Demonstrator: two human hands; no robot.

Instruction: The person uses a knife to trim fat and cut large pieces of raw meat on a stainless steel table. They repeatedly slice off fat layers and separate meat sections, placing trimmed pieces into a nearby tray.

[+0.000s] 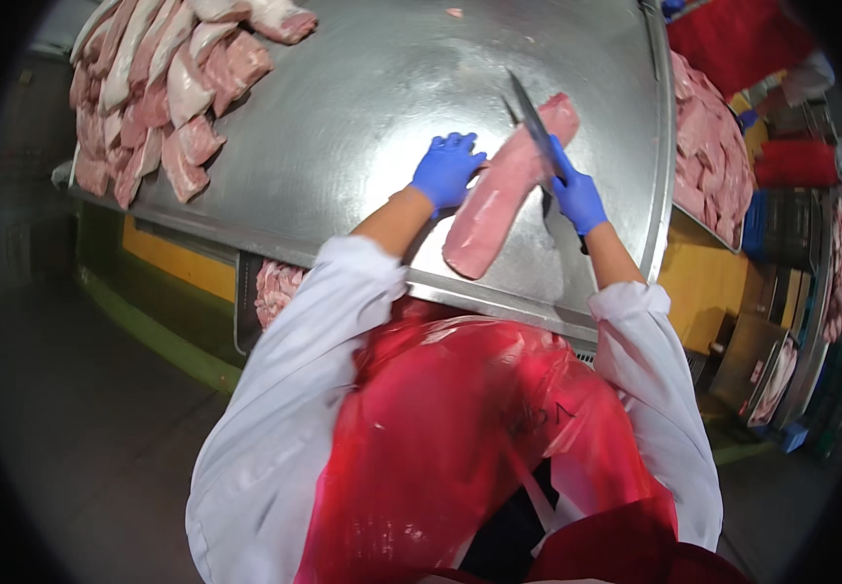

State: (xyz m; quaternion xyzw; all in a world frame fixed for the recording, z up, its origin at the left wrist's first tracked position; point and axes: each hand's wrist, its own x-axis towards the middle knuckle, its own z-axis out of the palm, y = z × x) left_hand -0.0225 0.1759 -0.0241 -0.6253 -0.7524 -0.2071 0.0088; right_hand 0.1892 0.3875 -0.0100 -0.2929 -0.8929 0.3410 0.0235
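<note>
Your right hand [580,198], gloved in blue, is closed round the knife [539,127], while your left hand [446,173] has its fingers loosely spread, set against the left edge of the loin [495,209]. You have the loin lying aslant near the front edge of the steel table [372,107], whose grey top is smeared and shines brightly around the meat. At the table's far left you have a heap of cuts [148,97], and past its right edge a bin of pink meat [710,146]; more meat sits in a tray [237,302] below the front edge, above a dark floor [100,399]. The loin is long, smooth, moist and pale pink, whereas the heaped cuts are thick slabs banded with white fat. Your apron [460,428] is glossy, wrinkled red plastic, and your sleeves [275,419] are white cloth. Both your forearms reach up from below, angled inward; the dark, narrow blade points away and leftward, across the loin's upper part.
</note>
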